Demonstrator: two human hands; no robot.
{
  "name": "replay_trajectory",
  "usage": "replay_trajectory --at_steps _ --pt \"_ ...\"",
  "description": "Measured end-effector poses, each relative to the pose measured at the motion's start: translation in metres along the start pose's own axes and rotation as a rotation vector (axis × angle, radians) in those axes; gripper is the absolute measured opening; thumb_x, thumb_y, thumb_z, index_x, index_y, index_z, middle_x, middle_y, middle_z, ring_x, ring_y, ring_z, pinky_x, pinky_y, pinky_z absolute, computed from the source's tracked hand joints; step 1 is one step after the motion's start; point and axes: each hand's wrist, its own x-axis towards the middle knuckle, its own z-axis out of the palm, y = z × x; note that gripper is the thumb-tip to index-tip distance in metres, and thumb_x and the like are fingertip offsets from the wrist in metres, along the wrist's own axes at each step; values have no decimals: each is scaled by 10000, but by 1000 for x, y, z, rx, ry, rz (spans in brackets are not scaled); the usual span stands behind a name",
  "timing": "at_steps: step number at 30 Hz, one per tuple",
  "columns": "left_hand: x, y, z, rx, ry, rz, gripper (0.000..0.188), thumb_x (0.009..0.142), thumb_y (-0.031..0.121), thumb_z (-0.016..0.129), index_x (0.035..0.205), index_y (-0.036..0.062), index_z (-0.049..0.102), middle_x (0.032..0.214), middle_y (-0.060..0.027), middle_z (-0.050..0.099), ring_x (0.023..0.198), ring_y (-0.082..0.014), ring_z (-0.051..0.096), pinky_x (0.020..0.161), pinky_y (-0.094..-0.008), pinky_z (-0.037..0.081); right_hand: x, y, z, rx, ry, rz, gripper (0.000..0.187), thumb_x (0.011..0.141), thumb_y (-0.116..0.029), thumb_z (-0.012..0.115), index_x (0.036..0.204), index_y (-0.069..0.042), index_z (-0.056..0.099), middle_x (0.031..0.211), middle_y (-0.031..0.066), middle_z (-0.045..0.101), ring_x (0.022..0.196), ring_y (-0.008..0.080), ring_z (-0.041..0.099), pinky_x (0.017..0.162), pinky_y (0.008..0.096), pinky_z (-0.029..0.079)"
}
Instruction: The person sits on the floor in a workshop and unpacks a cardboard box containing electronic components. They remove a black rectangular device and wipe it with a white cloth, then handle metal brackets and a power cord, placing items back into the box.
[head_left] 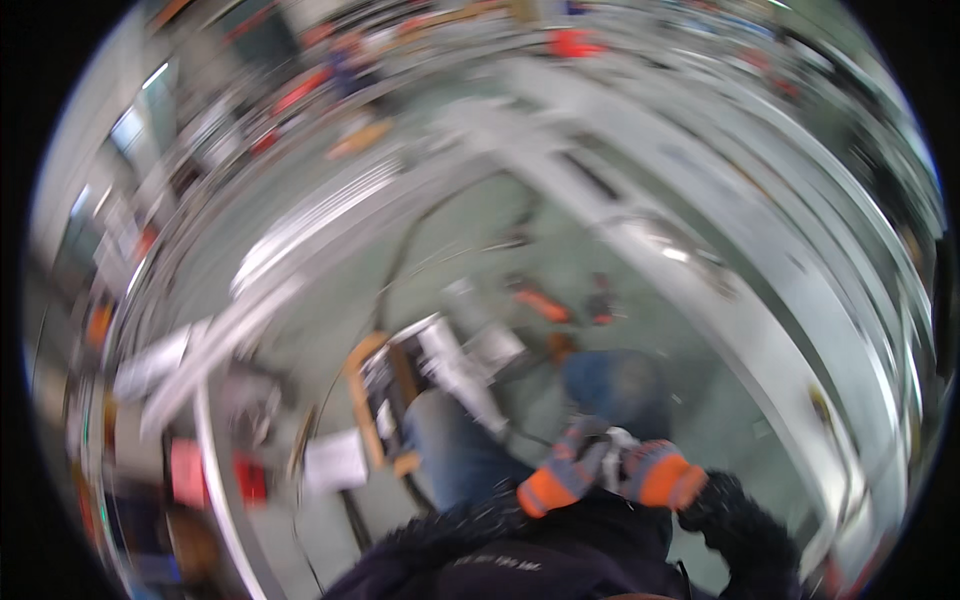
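In the head view, the only 1 here, your work looks to be partway through, as a judgement: a small whitish piece of unclear material sits between your 2 hands, close in front of your body and above the floor, and nothing shows it set down or fixed anywhere. The long, light-grey beam on the right and the pale, straight bar on the left slant toward each other at the far end, but blur hides whether they are joined, so you cannot count that as done or left. 2 orange-and-black hand tools, the larger and the smaller, lie on the green-grey floor, out of your hands. As for pose, your left hand in a grey-and-orange glove angles up and inward from the lower edge, and your right hand in a matching glove comes in from the other side, the 2 nearly meeting over your bent, blue-trousered legs. Each grip is bunched around the piece, yet whether the fingers are clamped on it you cannot tell through the blur.
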Motion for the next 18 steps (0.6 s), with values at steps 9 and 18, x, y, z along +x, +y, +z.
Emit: replay_trajectory --at_steps 9,18 --pt "-1 -46 36 -234 47 222 193 934 124 595 1111 69 541 1039 -113 601 945 -280 610 837 -360 482 19 43 50 -201 163 -397 240 854 -312 589 997 -179 727 978 64 743 888 309 701 741 401 549" --pt "-4 -75 21 59 108 406 280 959 97 592 1223 52 512 1120 -81 622 1017 -177 585 899 -282 465 37 34 58 -282 -187 -113 402 897 -482 536 1122 -207 723 1184 56 708 1113 288 652 900 406 519"
